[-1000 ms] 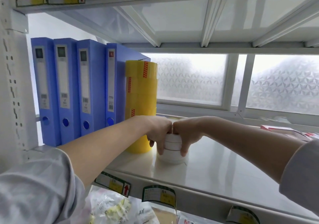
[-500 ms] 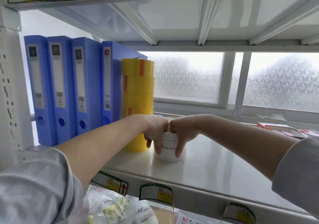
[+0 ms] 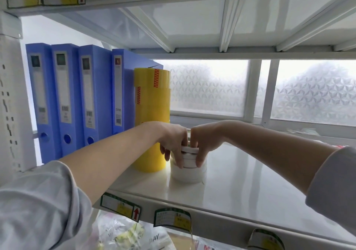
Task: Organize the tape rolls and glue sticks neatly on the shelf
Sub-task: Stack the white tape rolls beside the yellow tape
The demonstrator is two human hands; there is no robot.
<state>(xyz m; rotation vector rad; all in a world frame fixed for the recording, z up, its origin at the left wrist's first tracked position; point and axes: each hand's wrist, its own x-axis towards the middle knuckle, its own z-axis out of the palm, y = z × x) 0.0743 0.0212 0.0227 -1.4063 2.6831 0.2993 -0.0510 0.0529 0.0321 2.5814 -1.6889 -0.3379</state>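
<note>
A white metal shelf [image 3: 240,201] is filling most of the view, with another shelf board running above it and a frosted window [image 3: 208,88] standing behind. Its right end is running out of the picture, so what is lying there is hard to make out; only a reddish edge is showing near the right sleeve. Four blue binders [image 3: 77,99] are standing upright at the left end, touching one another. Just beside the last binder a tall stack of yellow tape rolls [image 3: 153,115] is standing upright; its lower part is being hidden by the left arm.

Right of the yellow stack, near it, a low stack of white tape rolls [image 3: 189,169] is sitting on the shelf, wider rolls below and thinner ones on top. The left hand [image 3: 172,141] is grasping this stack from the left side, fingers curled down over the thin upper rolls. The right hand [image 3: 205,143] is grasping the same stack from the right side. The two hands are almost touching above it and are covering its top, so the number of rolls is unclear.

Under the shelf, plastic bags [image 3: 123,232] are being cut off by the lower edge; their contents are blurred. Labels [image 3: 120,206] are hanging on the shelf's front edge, with unreadable text.
</note>
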